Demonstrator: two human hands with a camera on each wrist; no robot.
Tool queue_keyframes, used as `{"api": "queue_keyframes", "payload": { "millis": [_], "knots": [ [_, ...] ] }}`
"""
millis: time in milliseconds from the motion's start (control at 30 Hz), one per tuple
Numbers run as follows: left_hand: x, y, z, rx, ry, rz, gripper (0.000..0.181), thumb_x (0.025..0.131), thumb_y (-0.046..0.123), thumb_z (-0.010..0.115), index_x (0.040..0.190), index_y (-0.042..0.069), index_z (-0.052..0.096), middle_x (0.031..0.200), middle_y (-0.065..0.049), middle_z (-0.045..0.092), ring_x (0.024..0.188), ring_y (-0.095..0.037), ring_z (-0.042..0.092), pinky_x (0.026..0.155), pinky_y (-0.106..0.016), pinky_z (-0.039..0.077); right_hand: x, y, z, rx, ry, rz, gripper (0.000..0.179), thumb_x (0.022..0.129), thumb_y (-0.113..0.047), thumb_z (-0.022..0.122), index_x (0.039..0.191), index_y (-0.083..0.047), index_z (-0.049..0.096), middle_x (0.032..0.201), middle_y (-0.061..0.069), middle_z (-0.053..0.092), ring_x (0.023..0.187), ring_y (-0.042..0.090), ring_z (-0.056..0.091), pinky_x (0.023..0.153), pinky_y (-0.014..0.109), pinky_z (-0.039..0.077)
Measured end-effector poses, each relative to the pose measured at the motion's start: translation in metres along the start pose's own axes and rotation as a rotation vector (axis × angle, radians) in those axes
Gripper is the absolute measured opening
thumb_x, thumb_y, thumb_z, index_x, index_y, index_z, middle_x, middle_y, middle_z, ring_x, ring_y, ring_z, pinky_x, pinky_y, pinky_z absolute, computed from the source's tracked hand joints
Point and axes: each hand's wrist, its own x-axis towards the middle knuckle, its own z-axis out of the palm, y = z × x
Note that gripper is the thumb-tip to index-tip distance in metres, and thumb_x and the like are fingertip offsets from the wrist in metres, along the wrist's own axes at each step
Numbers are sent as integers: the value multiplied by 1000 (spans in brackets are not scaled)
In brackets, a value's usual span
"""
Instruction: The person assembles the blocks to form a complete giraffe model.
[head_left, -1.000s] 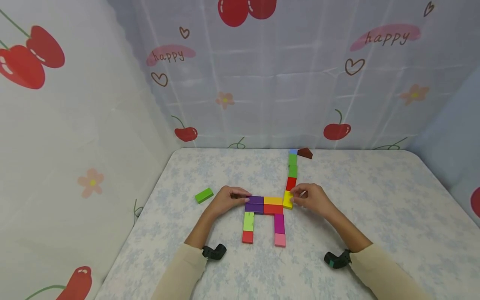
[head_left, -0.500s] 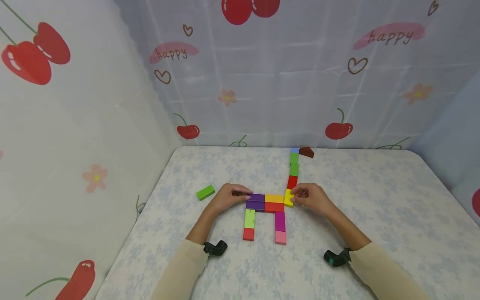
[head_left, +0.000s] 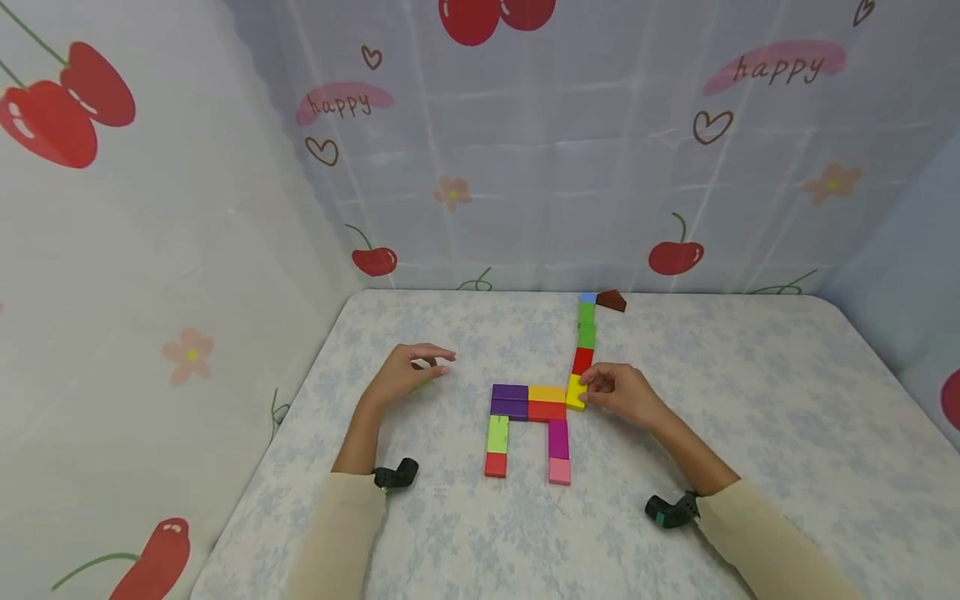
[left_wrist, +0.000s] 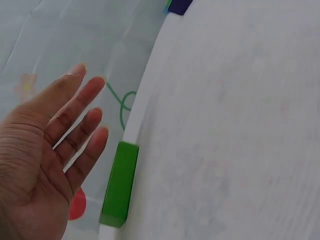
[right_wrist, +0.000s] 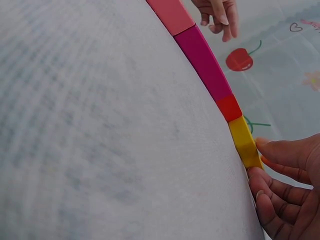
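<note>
My left hand [head_left: 405,373] hovers over the table's left side with fingers loosely bent, holding nothing. Below it, a green block [left_wrist: 120,185] lies on the table, mostly hidden by the hand in the head view. With thumb and fingers, my right hand [head_left: 621,393] pinches the yellow block [head_left: 575,393], which lies flat. That block touches the right end of a row made of purple blocks [head_left: 510,402], an orange block [head_left: 547,394] and a red block [head_left: 547,411].
Down from the row run a lime block [head_left: 498,434] with a red one, and a magenta block [head_left: 558,439] with a pink block [head_left: 559,472]. Above the yellow block, red, green and blue blocks lead to a brown piece [head_left: 611,301] at the table's back edge.
My left hand has let go of the purple blocks' left end and moved left, over the loose green block. My right hand stays at the yellow block.
</note>
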Motion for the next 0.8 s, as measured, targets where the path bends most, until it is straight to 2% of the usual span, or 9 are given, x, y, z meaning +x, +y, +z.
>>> {"api": "queue_keyframes", "payload": {
  "millis": [167,267,400,533,633,800],
  "knots": [
    [-9,-12,-27,-5,52,-25,26,95,14,75,120,11,77,121,1,72,97,-23,59,79,-41,52,2,1,-1,1,-6,-6,19,89,-5,77,107,-1,72,85,6,67,73,20,58,65,23,53],
    [-14,-16,-34,0,85,-74,26,94,13,74,121,10,76,122,0,71,100,-24,58,83,-45,50,2,2,-1,2,-8,-5,19,90,-5,77,107,0,71,85,6,67,73,20,58,64,23,52],
    [-21,-23,-39,37,94,-129,30,93,18,77,122,10,76,122,-1,71,99,-21,58,88,-44,47,1,3,-2,14,-9,-3,19,89,-5,77,107,0,71,86,7,67,74,20,59,65,23,53],
    [-26,-30,-43,56,36,-154,35,90,19,80,124,10,75,122,-5,71,98,-22,59,89,-42,45,-1,2,-1,23,-12,0,20,89,-6,78,107,0,71,87,7,67,75,21,60,66,23,53],
    [-29,-33,-45,50,-19,-154,38,88,16,82,124,10,75,122,-7,70,98,-24,60,88,-42,48,-2,1,0,28,-11,5,21,89,-7,79,107,-1,71,87,7,67,76,20,60,67,22,54],
    [-30,-33,-45,49,-72,-148,44,83,12,86,125,8,74,121,-10,68,100,-26,60,87,-39,50,-2,1,0,27,-9,-2,20,89,-6,78,107,0,71,87,7,67,75,20,60,66,22,53]
  ]
}}
